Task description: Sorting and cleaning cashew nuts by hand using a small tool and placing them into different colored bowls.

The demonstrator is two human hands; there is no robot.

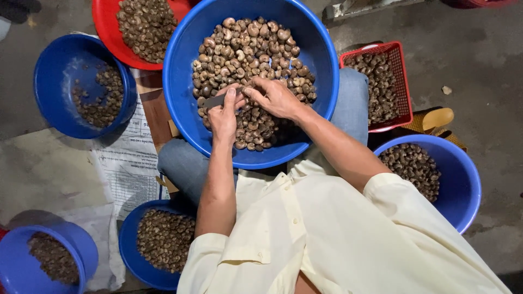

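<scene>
Big basin [185, 81] on the lap, full of nuts [250, 60]. Both hands over the nuts, left hand [223, 117] beside right hand [275, 98], a small blade [217, 100] between them. Behind-left, a tub [106, 32] of nuts. Left, a bowl [52, 92] on paper [128, 163]. Near-left, two more bowls [81, 247] [128, 245]. Right, a crate [400, 81]; nearer on that side, another bowl [463, 185]. All on the floor [479, 54].

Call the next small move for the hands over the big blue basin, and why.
Probably press the blade into the nut pinched at the right hand's fingertips. The left hand holds the blade with its tip beside that nut, and both hands meet over the nut pile in the big basin. The nut itself is mostly hidden, so this is a guess.
</scene>
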